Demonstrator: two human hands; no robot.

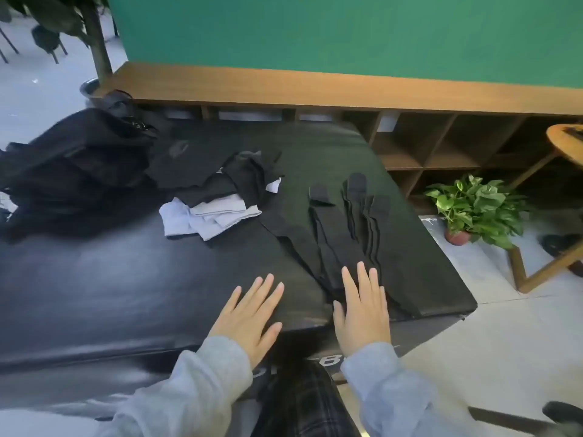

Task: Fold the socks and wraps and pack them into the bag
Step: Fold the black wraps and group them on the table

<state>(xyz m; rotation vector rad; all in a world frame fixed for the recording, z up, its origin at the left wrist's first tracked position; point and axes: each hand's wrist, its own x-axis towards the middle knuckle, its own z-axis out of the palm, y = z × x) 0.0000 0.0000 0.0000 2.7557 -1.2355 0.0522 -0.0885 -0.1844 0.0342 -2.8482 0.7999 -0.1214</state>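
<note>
On the mat (94, 279): black bag (72, 165) at its far left corner. Right of it, mixed pile of socks (214, 203). Your left hand (249, 313) lies flat, fingers spread, gripping nothing. Your right hand (362, 310) presses flat on the long black wraps (344, 228), near the mat's right edge.

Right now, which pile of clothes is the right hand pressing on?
The right hand lies flat on the long black socks laid out straight; the mixed black and white pile lies untouched farther back.
</note>
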